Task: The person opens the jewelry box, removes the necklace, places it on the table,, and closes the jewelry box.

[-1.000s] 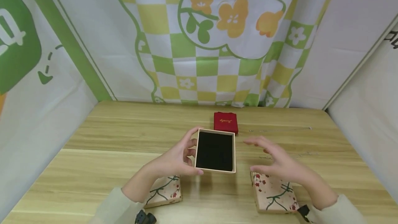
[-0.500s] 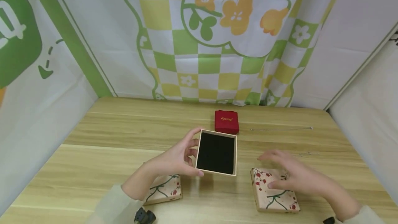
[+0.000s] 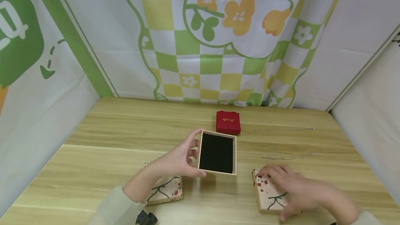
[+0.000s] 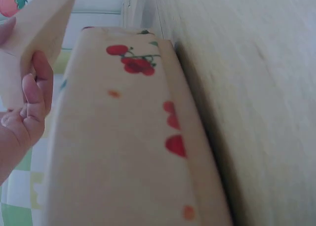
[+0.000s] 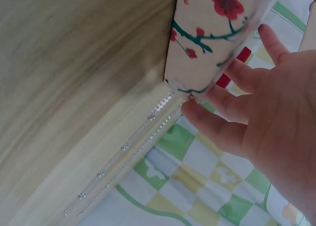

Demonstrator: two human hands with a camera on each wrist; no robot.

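My left hand holds a pale open jewelry box by its left side, thumb at the near edge and fingers at the far side. Black padding lines the inside. In the left wrist view the plain outside of this box shows above the hand. My right hand lies over a flower-patterned box on the table, fingers spread toward its far edge and thumb near its front right corner. In the right wrist view the fingertips are at the edge of the patterned box.
A second flower-patterned box lies under my left forearm, partly hidden. A red jewelry box stands farther back. Two thin silver chains, a straight one and a nearer one, lie at the right of the wooden table.
My right hand has moved from beside the open box, right and down onto the flower-patterned box, uncovering the nearer chain. The left hand still holds the open box in nearly the same place.
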